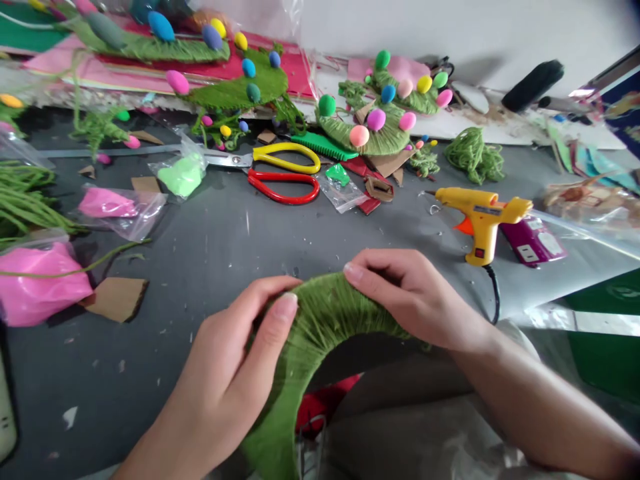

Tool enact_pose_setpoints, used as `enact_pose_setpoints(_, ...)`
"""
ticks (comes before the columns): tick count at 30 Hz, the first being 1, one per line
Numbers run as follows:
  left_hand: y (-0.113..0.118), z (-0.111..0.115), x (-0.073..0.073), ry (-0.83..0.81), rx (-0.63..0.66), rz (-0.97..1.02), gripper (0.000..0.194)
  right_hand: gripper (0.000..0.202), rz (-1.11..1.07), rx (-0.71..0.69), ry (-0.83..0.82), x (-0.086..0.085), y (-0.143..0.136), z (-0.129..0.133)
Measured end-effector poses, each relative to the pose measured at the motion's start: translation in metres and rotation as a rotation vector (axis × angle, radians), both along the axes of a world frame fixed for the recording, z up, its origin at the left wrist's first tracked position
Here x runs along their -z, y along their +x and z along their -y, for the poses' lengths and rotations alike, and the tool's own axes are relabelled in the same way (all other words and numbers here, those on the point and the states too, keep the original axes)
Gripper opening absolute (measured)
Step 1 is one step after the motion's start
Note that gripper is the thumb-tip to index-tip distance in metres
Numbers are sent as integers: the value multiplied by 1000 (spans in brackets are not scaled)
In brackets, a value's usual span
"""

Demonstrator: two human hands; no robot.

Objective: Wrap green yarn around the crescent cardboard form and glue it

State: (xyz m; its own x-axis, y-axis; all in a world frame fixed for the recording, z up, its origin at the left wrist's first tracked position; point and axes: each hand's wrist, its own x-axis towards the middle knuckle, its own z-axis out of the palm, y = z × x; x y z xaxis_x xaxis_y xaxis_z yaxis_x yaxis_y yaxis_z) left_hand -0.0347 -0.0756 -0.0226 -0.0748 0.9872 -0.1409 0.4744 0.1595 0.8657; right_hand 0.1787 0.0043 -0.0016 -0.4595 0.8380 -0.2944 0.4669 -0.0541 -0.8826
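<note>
A curved, green yarn-wrapped arch [325, 313] is held up at the near table edge, its left leg running down out of view. My left hand [235, 353] grips its left shoulder, thumb on the near face and fingers behind. On the top right of the arch, my right hand [405, 287] is closed with its thumb pressed on the yarn; its other fingers are partly hidden. The strands lie side by side across the curve. To the right of my right hand lies a yellow glue gun [480, 213], apart from it, its nozzle pointing left.
Scissors [285, 173] with one yellow and one red handle lie mid-table. Behind them stand green wrapped pieces [370, 137] with coloured balls. Bags of pink clay [43, 280], a cardboard scrap [117, 298] and green yarn [27, 200] are left. A yarn tangle [475, 155] lies back right.
</note>
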Motion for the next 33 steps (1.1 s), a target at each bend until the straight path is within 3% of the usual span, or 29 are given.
enact_pose_setpoints(3, -2, -2, -1, -49, -171, 199, 37, 40, -12, 164, 115, 5, 3, -5)
enact_pose_setpoints(5, -7, -4, 2, -75, -142, 296, 37, 43, -36, 257, 138, 8, 6, -7)
enact_pose_setpoints(8, -13, -7, 4, -79, -136, 237, 34, 44, -19, 247, 196, 12, 9, -8)
enact_pose_setpoints(12, -10, -8, -6, 23, -142, 126, 32, 43, 46, 208, 308, 13, 3, -5)
enact_pose_setpoints(18, 9, -3, -17, 192, -232, 161, 26, 54, 73, 422, 490, 14, -17, 0)
enact_pose_setpoints(25, 14, 5, -22, 340, -250, 280, 30, 55, -183, 478, 419, 11, -33, 6)
enact_pose_setpoints(28, 7, 4, -30, 382, -314, 146, 39, 54, -161, 461, 431, 4, -41, 8)
enact_pose_setpoints(33, -9, -4, -43, 343, -498, -385, 41, 54, 74, 308, 577, -19, -59, 8)
